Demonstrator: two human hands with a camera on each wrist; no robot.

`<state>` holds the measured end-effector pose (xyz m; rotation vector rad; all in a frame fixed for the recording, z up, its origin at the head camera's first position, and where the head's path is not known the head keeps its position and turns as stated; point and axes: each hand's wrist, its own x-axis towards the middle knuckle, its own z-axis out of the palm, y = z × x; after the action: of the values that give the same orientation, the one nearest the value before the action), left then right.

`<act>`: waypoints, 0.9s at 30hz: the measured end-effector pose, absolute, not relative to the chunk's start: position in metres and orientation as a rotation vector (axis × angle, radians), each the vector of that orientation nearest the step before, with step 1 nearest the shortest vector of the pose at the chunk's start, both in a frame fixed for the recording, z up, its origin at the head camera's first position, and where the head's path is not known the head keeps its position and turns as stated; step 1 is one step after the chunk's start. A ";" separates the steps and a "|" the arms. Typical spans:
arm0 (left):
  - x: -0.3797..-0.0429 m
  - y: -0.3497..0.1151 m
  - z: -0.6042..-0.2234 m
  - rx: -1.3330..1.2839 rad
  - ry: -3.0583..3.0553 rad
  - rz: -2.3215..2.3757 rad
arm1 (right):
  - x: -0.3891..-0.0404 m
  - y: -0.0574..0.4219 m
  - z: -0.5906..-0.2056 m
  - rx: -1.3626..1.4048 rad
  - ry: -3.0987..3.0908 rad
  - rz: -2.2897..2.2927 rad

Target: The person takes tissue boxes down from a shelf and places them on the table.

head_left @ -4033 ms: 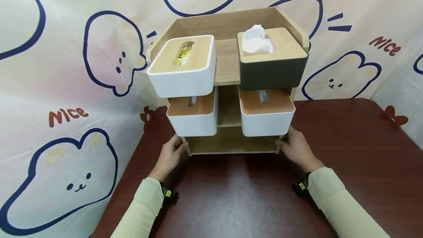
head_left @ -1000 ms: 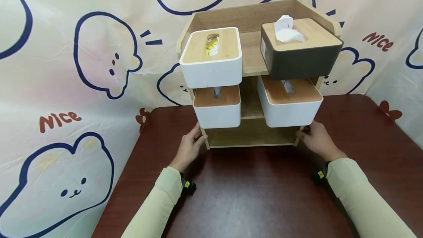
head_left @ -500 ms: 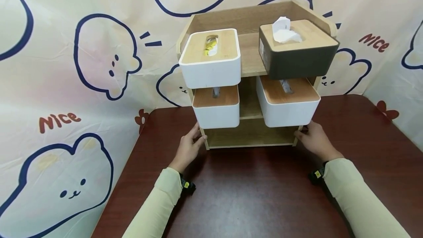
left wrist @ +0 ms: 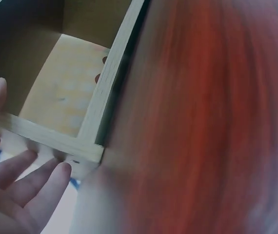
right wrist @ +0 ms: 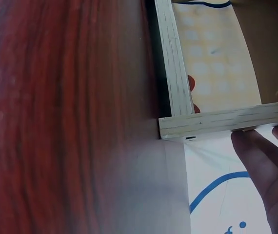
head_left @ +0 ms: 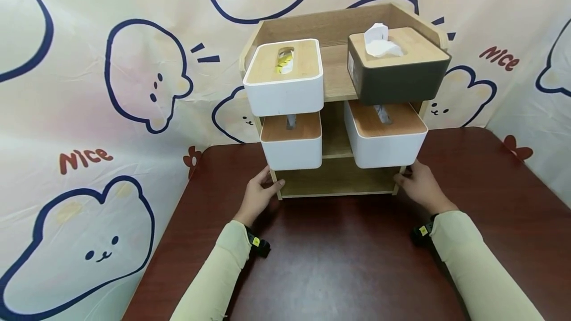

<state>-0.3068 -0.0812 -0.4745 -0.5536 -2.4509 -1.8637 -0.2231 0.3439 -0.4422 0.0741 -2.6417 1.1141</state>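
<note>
A light wooden shelf (head_left: 336, 68) stands on the dark red table, seen in the head view. My left hand (head_left: 257, 197) grips the bottom front edge of its left side panel, thumb inside and fingers outside. The right side panel is held the same way by my right hand (head_left: 421, 189). On the top level sit a white tissue box (head_left: 285, 97) at left and a dark green tissue box (head_left: 399, 82) at right. Below them are a smaller white tissue box (head_left: 292, 154) and another white tissue box (head_left: 389, 150). All four lids look wooden.
The table (head_left: 339, 261) extends in front of the shelf and to both sides. Behind it hangs a cloth backdrop (head_left: 147, 78) printed with bears. In both wrist views, patterned cloth shows through the back of the lowest compartment.
Compared with 4 seconds ago, the shelf with its boxes stands farther right against the backdrop, both hands still gripping it. Over the last second the shelf has hardly moved; the view shifts slightly.
</note>
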 end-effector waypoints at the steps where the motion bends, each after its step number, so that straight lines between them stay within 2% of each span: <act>1: -0.307 -0.080 -0.476 -0.529 -2.426 -1.940 | -0.223 0.345 -0.442 0.071 -2.642 1.116; 9: -0.301 -0.078 -0.488 -0.238 -2.245 -2.310 | -0.224 0.345 -0.445 0.081 -2.648 1.160; 27: -0.300 -0.075 -0.493 -0.249 -2.227 -2.288 | -0.226 0.350 -0.437 0.123 -2.669 1.095</act>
<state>-0.2997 -0.0749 -0.4934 -0.2487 -2.2273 -2.2881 -0.2259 0.3496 -0.4374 0.1235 -2.6685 1.0948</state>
